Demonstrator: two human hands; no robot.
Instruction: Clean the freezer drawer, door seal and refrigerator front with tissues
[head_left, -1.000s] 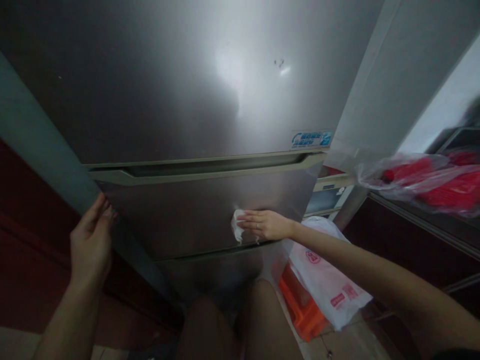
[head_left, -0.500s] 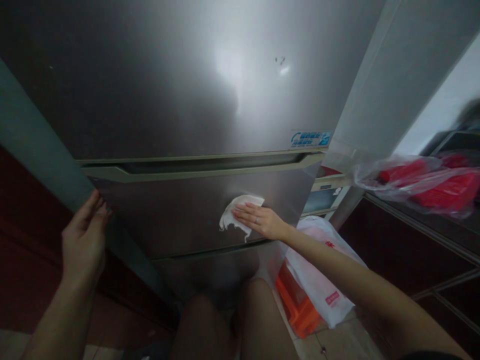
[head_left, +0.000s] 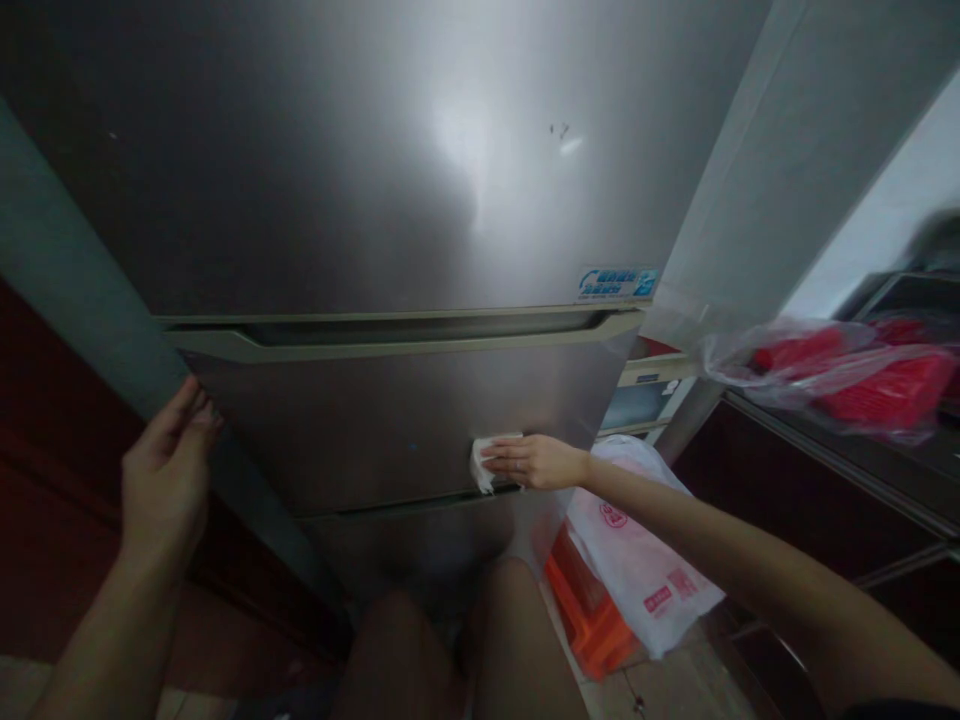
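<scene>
A white cloth [head_left: 484, 468] lies pressed flat against the grey metallic middle door [head_left: 345, 425] of a refrigerator, near its lower right. My right hand [head_left: 529, 462], with a ring on one finger, holds the cloth against that surface. At the door's left edge is my left hand [head_left: 171, 450], its fingertips curled round the edge just below the handle recess. The large upper door [head_left: 315, 170] bears a blue and white sticker [head_left: 619, 283] at its lower right corner.
An orange plastic stool [head_left: 592, 620] and a white plastic bag [head_left: 637, 560] with red print are on the tiled floor at right. Red items in a clear bag [head_left: 885, 375] rest on the counter. My bent knees are below the middle door.
My right hand has moved down and slightly right with the cloth, which now looks more bunched. The left hand has stayed at the door edge.
</scene>
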